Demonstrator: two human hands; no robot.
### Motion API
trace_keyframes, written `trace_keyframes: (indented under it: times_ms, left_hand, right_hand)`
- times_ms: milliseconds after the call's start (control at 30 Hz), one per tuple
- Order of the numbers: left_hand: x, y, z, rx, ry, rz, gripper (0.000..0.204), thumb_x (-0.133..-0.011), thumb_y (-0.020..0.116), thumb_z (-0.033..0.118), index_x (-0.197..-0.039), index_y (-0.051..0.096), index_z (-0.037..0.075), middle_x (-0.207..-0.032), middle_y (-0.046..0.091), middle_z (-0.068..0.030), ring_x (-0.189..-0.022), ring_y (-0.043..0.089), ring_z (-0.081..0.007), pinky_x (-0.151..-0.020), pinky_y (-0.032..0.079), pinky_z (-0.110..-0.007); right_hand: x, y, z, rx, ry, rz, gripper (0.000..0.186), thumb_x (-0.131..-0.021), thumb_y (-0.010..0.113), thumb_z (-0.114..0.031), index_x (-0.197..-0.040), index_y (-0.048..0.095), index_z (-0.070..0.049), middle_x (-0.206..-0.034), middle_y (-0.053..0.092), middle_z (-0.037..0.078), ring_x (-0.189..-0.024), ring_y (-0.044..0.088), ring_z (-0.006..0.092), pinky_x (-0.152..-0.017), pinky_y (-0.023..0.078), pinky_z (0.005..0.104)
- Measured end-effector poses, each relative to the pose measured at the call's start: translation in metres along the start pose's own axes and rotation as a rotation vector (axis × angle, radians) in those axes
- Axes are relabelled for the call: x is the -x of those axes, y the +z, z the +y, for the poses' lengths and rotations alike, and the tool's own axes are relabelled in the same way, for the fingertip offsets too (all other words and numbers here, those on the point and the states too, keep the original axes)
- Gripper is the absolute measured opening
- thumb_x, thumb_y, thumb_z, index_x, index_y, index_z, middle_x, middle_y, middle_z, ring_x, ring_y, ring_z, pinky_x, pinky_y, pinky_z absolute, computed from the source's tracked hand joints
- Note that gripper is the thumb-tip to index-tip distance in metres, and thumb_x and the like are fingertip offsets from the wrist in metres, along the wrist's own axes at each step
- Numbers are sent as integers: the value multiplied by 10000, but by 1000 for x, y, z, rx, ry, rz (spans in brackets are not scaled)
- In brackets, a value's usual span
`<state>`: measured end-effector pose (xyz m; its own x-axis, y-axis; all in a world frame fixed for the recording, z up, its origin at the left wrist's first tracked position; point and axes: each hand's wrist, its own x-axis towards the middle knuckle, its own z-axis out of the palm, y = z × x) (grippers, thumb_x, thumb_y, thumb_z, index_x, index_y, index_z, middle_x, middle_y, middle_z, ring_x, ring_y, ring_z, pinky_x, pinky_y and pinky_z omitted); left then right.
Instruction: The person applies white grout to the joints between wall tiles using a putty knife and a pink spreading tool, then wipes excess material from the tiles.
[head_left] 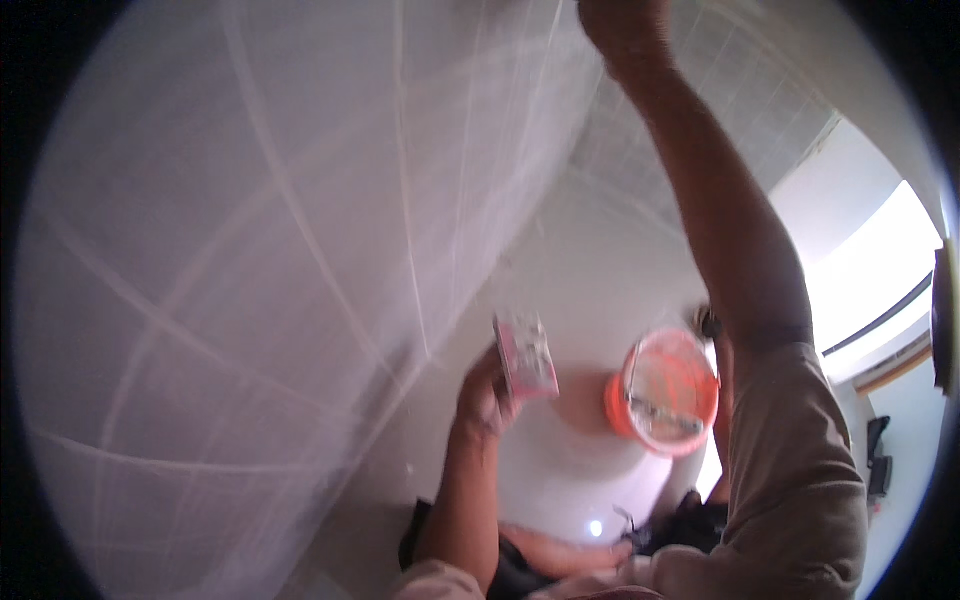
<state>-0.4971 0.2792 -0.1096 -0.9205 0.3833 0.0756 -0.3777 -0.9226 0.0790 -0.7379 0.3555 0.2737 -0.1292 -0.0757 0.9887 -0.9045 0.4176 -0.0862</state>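
My left hand point(485, 398) grips a small pink tool point(527, 355) with a flat face smeared with pale paste, held low beside the tiled wall. My right arm stretches up to the top edge of the view, where my right hand point(625, 35) is raised close to the white tiled wall point(300, 220), which has pale grout lines. Its fingers are cut off by the frame, so what they hold is hidden. An orange bucket point(620, 400) with pale paste inside and a long paste-coated tool point(665, 415) in it stands on the floor between my arms.
The pale floor point(560, 280) runs along the wall's foot toward a grey tiled surface point(680, 140) at the far end. A bright window point(870, 250) is on the right. My legs point(560, 550) are low in the view, and small dark objects point(878, 455) lie at the far right.
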Motion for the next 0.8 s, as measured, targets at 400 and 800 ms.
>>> trace_keyframes:
  times_ms: [400, 800]
  left_hand:
    - [8, 17, 0, -67, 43, 65, 450, -881, 617, 147, -1284, 516, -25, -1132, 650, -149, -979, 677, -241, -868, 581, -390]
    - [6, 22, -2, -166, -13, 128, 443, -880, 601, 144, -1279, 531, -37, -1103, 659, -150, -933, 683, -225, -825, 592, -368]
  right_hand:
    - [242, -154, -145, 115, 559, -1077, 269, -826, 647, 22, -1041, 745, -107, -912, 631, 113, -934, 565, 290, -914, 447, 407]
    - [274, -162, -126, 72, 424, -1110, 389, -786, 600, 54, -1084, 739, -153, -1014, 562, 62, -980, 488, 287, -895, 453, 386]
